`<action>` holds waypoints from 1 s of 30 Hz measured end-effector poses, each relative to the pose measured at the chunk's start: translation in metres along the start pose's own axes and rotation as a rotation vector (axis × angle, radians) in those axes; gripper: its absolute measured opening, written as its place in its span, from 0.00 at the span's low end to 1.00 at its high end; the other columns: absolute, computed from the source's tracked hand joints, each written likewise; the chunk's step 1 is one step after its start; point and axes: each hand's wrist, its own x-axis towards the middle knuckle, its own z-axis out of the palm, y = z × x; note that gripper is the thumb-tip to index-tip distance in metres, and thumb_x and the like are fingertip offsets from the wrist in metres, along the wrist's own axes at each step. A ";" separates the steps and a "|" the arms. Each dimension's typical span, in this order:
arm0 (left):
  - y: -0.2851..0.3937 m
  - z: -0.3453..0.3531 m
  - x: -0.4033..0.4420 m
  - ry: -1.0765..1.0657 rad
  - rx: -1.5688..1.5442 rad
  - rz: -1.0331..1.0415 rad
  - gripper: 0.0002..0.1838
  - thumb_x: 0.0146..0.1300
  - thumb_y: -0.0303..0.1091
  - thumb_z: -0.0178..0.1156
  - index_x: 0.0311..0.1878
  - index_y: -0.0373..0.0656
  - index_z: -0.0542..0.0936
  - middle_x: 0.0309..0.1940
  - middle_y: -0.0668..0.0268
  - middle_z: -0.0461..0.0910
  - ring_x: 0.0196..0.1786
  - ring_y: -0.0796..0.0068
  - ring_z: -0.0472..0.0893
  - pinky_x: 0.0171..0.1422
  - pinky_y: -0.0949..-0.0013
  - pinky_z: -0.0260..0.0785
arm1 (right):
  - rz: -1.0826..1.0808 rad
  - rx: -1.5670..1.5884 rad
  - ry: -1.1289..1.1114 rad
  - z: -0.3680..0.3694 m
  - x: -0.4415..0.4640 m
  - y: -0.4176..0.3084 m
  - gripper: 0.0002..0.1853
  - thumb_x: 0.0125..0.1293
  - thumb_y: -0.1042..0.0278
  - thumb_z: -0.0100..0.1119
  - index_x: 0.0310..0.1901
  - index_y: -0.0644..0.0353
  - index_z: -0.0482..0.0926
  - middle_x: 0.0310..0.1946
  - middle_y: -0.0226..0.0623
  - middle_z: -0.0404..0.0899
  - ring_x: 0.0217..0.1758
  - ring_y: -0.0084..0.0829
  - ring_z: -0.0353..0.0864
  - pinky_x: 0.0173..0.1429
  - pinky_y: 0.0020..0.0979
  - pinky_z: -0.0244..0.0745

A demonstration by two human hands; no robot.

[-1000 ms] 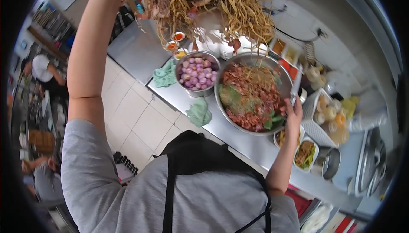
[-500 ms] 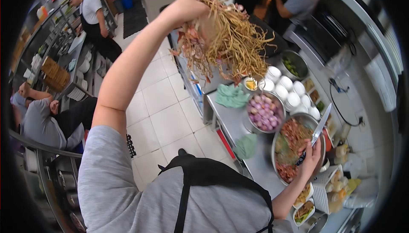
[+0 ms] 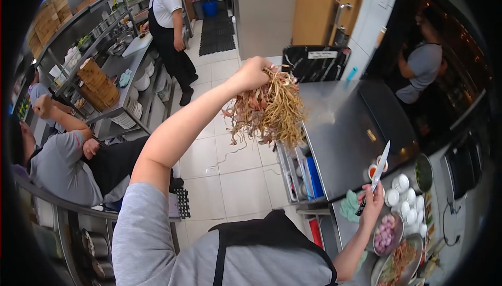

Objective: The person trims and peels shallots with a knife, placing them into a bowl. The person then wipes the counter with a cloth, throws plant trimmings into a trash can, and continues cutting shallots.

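My left hand [image 3: 253, 74] is raised in front of me, its fingers closed on a bunch of dry shallot stalks [image 3: 280, 109]. The straw-coloured strands and reddish papery skins hang down over the floor. In my right hand [image 3: 371, 207], above the counter, a knife [image 3: 381, 166] is gripped by its dark patterned handle, the pale blade pointing up and away. Below that hand sits a metal bowl of peeled purple shallots [image 3: 386, 233]. Beside it, partly cut off by the view, a larger metal bowl [image 3: 377, 271] holds reddish skins and scraps.
White cups [image 3: 411, 208] and a green cloth [image 3: 349, 205] lie by the bowls. A steel worktop [image 3: 334, 124] runs ahead. One co-worker [image 3: 168, 14] stands at the far left counter; another person [image 3: 63, 160] sits close on my left. A dark mat [image 3: 217, 34] covers some tiled floor.
My view has swung up and left, so the bowls now appear lower right. The stalk bunch hangs over the floor, and the knife has left the space above the scrap bowl.
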 end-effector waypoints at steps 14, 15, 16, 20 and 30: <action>-0.239 -0.118 0.203 0.151 0.071 -0.223 0.16 0.39 0.21 0.49 0.33 0.39 0.80 0.23 0.51 0.78 0.30 0.64 0.79 0.37 0.68 0.69 | -0.015 -0.086 -0.206 0.284 0.283 0.023 0.21 0.62 0.71 0.49 0.57 0.62 0.63 0.29 0.31 0.74 0.20 0.14 0.68 0.21 0.15 0.62; -0.255 -0.126 0.218 0.164 0.085 -0.224 0.15 0.39 0.21 0.49 0.32 0.38 0.80 0.21 0.56 0.77 0.28 0.70 0.77 0.36 0.71 0.68 | 0.004 -0.054 -0.299 0.325 0.298 0.018 0.21 0.62 0.71 0.49 0.57 0.61 0.63 0.29 0.31 0.74 0.20 0.14 0.69 0.21 0.15 0.62; -0.272 -0.133 0.233 0.178 0.098 -0.223 0.13 0.40 0.20 0.49 0.31 0.37 0.79 0.20 0.61 0.77 0.26 0.76 0.76 0.34 0.74 0.68 | 0.022 -0.024 -0.391 0.366 0.312 0.015 0.20 0.62 0.72 0.49 0.57 0.61 0.63 0.29 0.32 0.74 0.20 0.15 0.69 0.21 0.16 0.63; -0.344 -0.167 0.298 0.181 0.047 -0.248 0.13 0.40 0.21 0.50 0.32 0.37 0.79 0.20 0.61 0.77 0.25 0.76 0.76 0.33 0.73 0.68 | 0.034 0.046 -0.571 0.520 0.363 0.037 0.20 0.62 0.73 0.48 0.56 0.60 0.63 0.29 0.33 0.74 0.20 0.16 0.70 0.21 0.17 0.64; -0.541 -0.257 0.523 0.191 -0.047 -0.214 0.12 0.40 0.24 0.53 0.32 0.38 0.80 0.26 0.49 0.78 0.32 0.58 0.79 0.40 0.67 0.69 | 0.128 -0.620 -0.345 0.691 0.533 0.239 0.21 0.54 0.76 0.48 0.52 0.65 0.66 0.30 0.47 0.74 0.29 0.36 0.75 0.31 0.31 0.69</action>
